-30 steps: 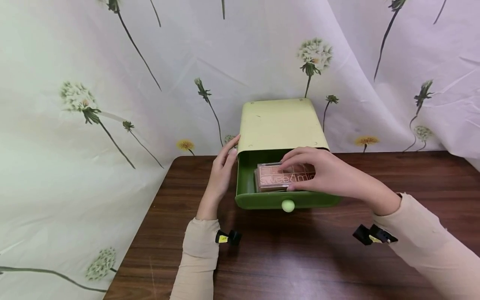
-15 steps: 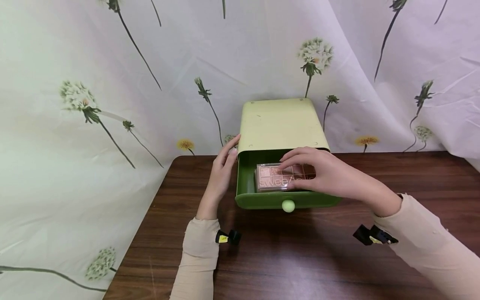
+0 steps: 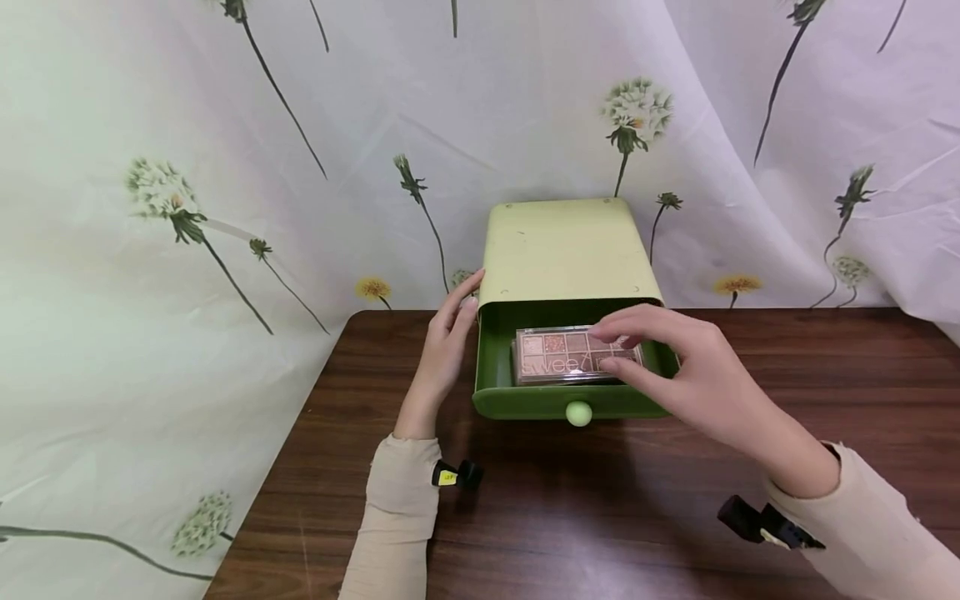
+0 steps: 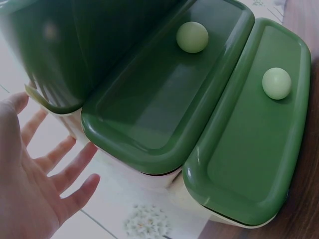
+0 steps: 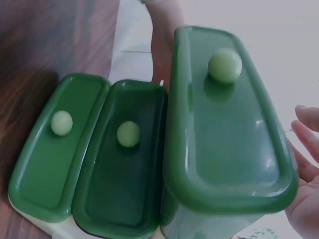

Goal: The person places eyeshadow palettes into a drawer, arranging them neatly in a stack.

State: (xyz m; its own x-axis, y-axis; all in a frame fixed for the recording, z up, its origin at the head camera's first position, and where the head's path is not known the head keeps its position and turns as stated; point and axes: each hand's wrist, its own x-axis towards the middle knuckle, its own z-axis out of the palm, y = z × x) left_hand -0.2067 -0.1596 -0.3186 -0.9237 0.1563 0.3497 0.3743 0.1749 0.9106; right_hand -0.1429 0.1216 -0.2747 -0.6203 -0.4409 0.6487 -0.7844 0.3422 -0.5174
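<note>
A small cabinet [image 3: 566,250] with a cream shell stands on the table, its green top drawer [image 3: 517,403] pulled out. Inside the drawer lies an eyeshadow palette [image 3: 551,346] with a clear lid and pinkish pans; another flat item seems to lie beneath it. My right hand [image 3: 701,375] hovers over the palette's right end, thumb and fingers apart, holding nothing. With its fingers spread, my left hand [image 3: 442,354] rests against the cabinet's left side. The left wrist view shows those fingers [image 4: 75,167] along the shell.
Two lower green drawers [image 5: 127,174] with round pale knobs are closed beneath the pulled-out one. A dark wooden table [image 3: 360,400] carries the cabinet. Behind it hangs a white cloth [image 3: 315,108] printed with dandelions.
My right hand has let go of the palette and drawn back to the right, uncovering more of its lid. The palette stays in the drawer; my left hand keeps its place.
</note>
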